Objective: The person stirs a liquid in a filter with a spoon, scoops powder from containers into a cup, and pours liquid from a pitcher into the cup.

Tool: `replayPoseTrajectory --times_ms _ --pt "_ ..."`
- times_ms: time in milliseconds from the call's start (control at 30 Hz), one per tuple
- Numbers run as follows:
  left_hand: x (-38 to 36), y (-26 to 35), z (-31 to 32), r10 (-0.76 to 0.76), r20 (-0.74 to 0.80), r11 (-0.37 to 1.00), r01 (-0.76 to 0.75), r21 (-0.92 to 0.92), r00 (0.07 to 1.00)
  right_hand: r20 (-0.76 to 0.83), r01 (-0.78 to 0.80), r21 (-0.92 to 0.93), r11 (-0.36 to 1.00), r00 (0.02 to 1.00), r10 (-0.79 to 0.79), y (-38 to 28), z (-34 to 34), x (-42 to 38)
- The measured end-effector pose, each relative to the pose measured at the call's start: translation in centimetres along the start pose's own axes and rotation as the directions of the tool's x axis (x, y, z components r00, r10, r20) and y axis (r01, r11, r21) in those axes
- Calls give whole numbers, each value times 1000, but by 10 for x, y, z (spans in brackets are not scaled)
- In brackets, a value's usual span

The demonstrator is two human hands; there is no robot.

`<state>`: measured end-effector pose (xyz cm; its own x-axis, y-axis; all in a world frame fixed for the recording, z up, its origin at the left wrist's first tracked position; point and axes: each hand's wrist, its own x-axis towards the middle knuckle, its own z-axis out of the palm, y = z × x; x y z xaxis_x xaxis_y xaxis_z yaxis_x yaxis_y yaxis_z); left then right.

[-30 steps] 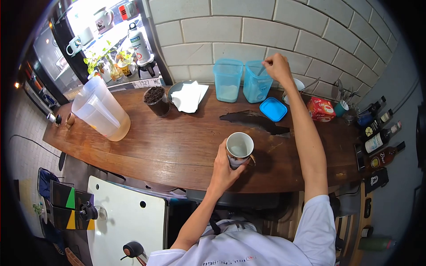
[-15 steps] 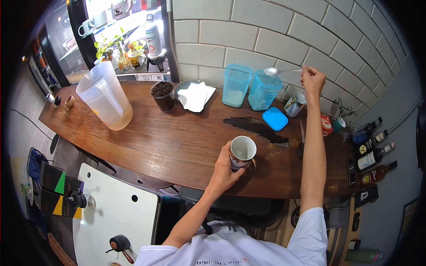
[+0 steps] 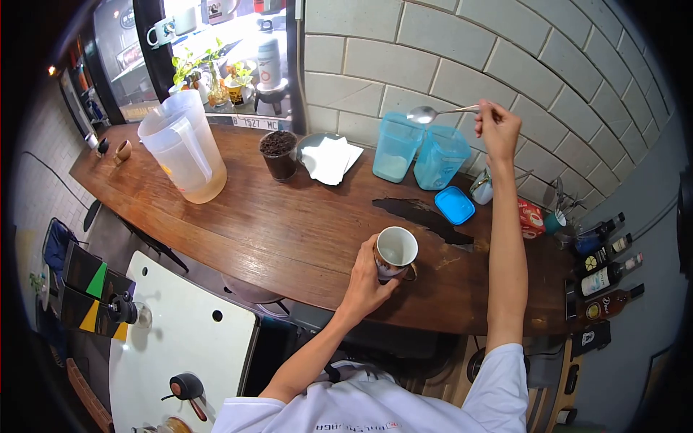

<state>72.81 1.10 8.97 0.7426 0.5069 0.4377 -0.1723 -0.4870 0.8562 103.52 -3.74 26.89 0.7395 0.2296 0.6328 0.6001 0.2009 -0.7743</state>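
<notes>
My left hand (image 3: 369,283) is wrapped round a mug (image 3: 396,249) on the wooden counter, its white inside visible from above. Raised toward the wall, my right hand (image 3: 498,130) pinches the handle of a metal spoon (image 3: 422,114). The spoon's bowl hangs over two blue translucent containers. One container (image 3: 395,155) has white powder at its bottom; the other (image 3: 439,160) stands to its right, and I cannot make out its contents. A blue lid (image 3: 455,206) lies on the counter in front of them.
A plastic pitcher (image 3: 184,148), a cup of dark crumbs (image 3: 279,155) and a plate with white papers (image 3: 332,160) stand along the counter's left. Another mug (image 3: 482,189), a red box (image 3: 531,219) and several bottles (image 3: 610,256) are at the right. The wood has a dark damaged patch (image 3: 419,216).
My right hand and the spoon have shifted left, bringing the spoon's bowl over toward the left container. The view has tilted slightly; my left hand stays on the mug.
</notes>
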Motion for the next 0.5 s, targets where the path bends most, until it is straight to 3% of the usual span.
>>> replayPoseTrajectory --times_ms 100,133,200,333,500 --pt "-2 -6 2 9 -44 1000 -8 15 999 163 121 -266 956 983 -79 3 28 -1" --pt "-2 -7 3 14 -61 1000 -13 12 998 169 126 -258 958 982 -84 6 36 -3" --pt "-3 -4 2 13 -73 1000 -13 -8 997 272 312 -381 870 938 -217 16 52 -7" --pt "-4 -3 1 4 -96 997 -12 -78 995 432 368 -421 829 885 -173 28 70 -16" --pt "-3 3 -2 28 -112 994 -39 -102 993 497 429 -439 789 848 -184 47 80 -18"
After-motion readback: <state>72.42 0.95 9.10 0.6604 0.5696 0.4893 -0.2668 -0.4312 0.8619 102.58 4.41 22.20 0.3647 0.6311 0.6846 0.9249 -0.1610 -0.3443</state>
